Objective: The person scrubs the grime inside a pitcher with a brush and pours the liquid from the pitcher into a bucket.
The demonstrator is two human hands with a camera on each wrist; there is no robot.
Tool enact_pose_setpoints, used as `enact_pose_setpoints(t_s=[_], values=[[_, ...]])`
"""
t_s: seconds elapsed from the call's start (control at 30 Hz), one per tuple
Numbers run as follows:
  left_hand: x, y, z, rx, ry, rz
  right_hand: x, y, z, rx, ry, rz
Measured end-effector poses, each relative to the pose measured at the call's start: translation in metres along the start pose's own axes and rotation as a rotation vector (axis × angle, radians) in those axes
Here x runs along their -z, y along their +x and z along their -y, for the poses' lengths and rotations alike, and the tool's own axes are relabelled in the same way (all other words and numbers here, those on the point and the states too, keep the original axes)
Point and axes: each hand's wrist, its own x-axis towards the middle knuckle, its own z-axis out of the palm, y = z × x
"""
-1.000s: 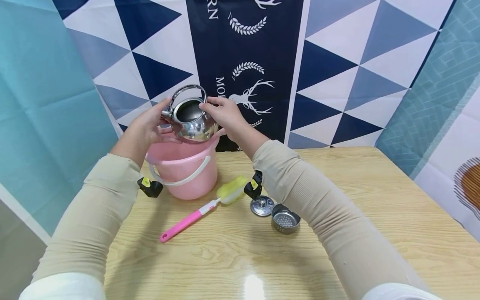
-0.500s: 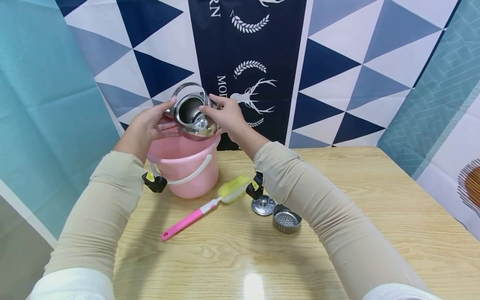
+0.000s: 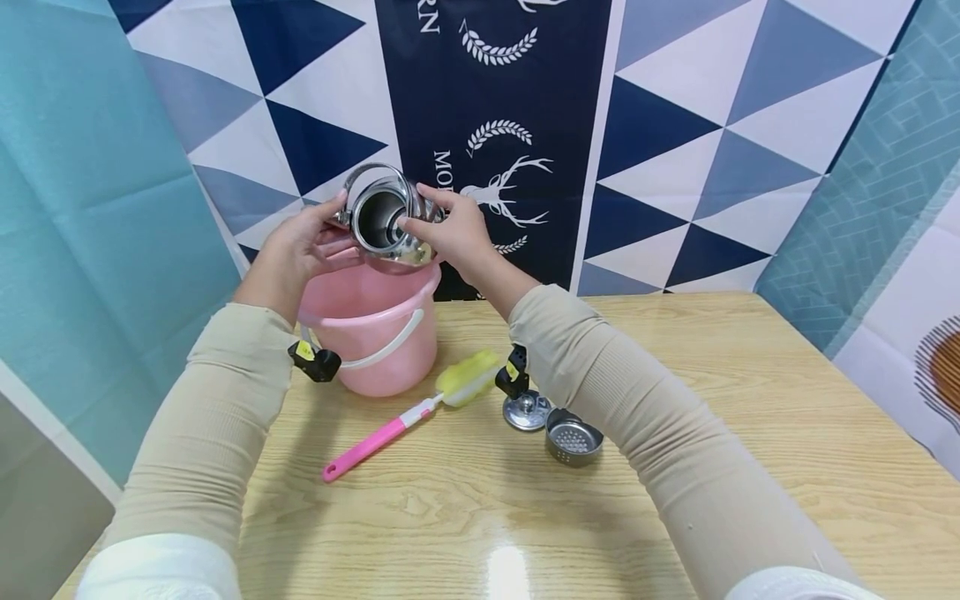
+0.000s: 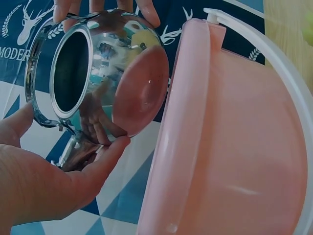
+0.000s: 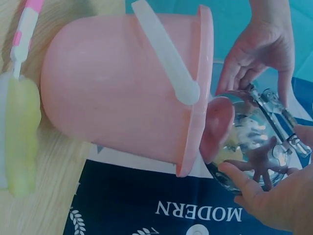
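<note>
A shiny metal kettle (image 3: 405, 254), without a lid, is held between both hands over the pink bucket (image 3: 390, 337). Its round mouth faces back toward me, and the hoop handle (image 3: 365, 169) stands up beside it. My left hand (image 3: 311, 243) holds the spout side; in the left wrist view its thumb is at the handle's foot and its fingers lie along the spout. The right hand (image 3: 459, 235) grips the opposite side, thumb at the mouth's rim and the other fingers around the body (image 5: 244, 142). The bucket's pink reflects in the kettle's base.
A bottle brush with a pink handle (image 3: 367, 450) and yellow sponge head (image 3: 468, 379) lies before the bucket. Right of it on the wooden table (image 3: 420, 533) are a metal lid (image 3: 525, 411) and a perforated metal strainer (image 3: 573, 437). Patterned cloth hangs behind.
The kettle has tipped further, its mouth turning more toward me, and risen slightly. My left forearm has shifted a little to the right. Both hands keep their hold.
</note>
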Motion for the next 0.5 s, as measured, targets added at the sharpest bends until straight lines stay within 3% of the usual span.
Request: enact_pose_setpoints(t_s=[0.2, 0.5], values=[[0.0024, -0.0007, -0.0011, -0.032, -0.043, 0.013, -0.0001, 0.0028, -0.0012, 0.086, -0.056, -0.013], [0.0071, 0.0032, 0.0023, -0.113, -0.078, 0.023, 0.0004, 0.006, 0.0006, 0.119, -0.083, -0.001]])
